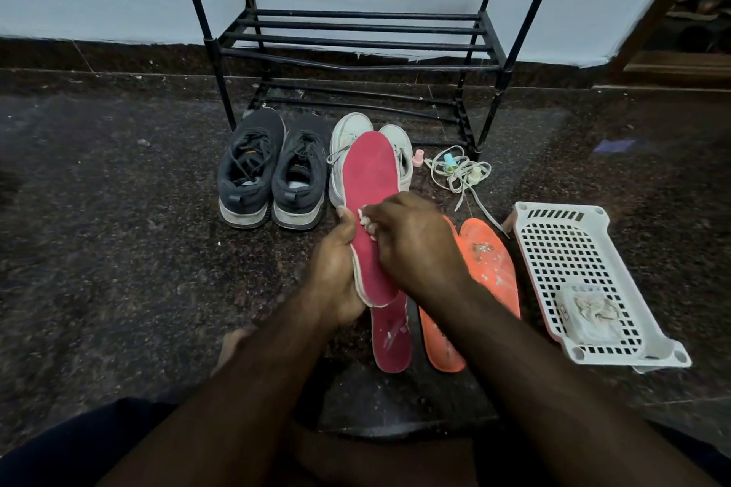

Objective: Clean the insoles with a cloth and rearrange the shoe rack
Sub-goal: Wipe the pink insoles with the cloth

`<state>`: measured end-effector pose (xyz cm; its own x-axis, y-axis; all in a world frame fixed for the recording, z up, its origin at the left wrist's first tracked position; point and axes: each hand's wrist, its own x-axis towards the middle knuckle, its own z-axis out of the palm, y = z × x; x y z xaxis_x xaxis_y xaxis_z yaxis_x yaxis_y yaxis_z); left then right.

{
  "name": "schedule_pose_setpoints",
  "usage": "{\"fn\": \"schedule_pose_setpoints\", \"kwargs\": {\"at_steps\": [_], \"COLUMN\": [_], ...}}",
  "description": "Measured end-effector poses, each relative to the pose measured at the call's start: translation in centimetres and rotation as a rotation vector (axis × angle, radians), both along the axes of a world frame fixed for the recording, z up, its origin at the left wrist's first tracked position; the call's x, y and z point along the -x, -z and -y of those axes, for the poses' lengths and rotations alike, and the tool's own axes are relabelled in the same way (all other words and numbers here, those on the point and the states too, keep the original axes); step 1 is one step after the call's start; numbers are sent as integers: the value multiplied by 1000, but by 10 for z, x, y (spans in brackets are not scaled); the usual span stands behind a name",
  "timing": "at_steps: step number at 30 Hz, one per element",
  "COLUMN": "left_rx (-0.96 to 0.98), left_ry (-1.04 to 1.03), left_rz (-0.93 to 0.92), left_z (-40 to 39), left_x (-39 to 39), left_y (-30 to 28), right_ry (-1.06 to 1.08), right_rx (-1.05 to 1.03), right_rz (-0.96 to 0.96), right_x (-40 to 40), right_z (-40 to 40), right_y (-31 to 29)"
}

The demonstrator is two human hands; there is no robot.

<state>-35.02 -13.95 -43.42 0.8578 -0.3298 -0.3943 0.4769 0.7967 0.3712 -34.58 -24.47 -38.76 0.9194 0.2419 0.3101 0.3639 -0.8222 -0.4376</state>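
The dark speckled floor [118, 249] carries a shoe rack [356, 39], dark sneakers [273, 174], white sneakers [356, 130], tangled laces [459, 170] — plus spare insoles [490, 265] and a white basket [573, 249].

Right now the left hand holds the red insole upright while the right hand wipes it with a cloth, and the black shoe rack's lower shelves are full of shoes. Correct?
Not quite. The head view shows the black shoe rack bare on its visible shelves; both pairs of shoes stand on the floor before it. The left hand does hold the red insole while the right hand wipes it with a cloth.
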Motion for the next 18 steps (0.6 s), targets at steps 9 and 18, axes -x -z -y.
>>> {"fn": "schedule_pose_setpoints", "kwargs": {"at_steps": [9, 18], "left_rx": [-73, -94], "left_ry": [-21, -45], "left_rz": [-69, -66], "left_z": [-9, -6], "left_x": [-2, -2], "left_y": [-8, -5], "right_ry": [-87, -87], "right_rx": [18, -30], "right_rz": [-164, -281], "right_x": [11, 11], "right_z": [-14, -14], "right_y": [-2, 1]}}
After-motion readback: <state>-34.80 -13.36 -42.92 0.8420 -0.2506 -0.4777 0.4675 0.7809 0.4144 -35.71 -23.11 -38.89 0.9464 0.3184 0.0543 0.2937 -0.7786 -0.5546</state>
